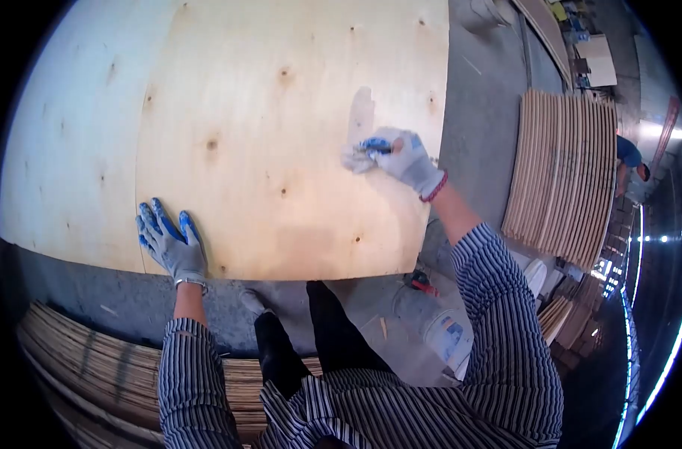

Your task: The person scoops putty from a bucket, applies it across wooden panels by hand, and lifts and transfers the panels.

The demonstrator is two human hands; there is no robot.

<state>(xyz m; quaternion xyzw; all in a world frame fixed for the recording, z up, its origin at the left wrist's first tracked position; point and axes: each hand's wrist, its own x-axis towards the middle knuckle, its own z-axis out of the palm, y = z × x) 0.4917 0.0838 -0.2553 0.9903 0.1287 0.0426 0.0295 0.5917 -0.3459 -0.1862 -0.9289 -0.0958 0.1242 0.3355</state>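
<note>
A large pale plywood sheet [243,105] with scattered knots lies in front of me. My left hand [175,243], in a grey glove with blue fingertips, rests flat on its near left part, fingers spread and holding nothing. Towards the right side of the sheet, my right hand [404,157], gloved the same way, is closed around a small scraper [380,148] with a dark handle. The scraper's working end is blurred and partly hidden by the fingers. A grey smear [362,112] marks the wood just beyond this hand.
Stacked sheets [561,172] stand on the right, with a person [629,153] behind them. More stacked boards [94,359] lie at the lower left. A bucket [444,335] and a red and black tool [421,283] are by my right side. Another bucket [493,11] stands at the far right.
</note>
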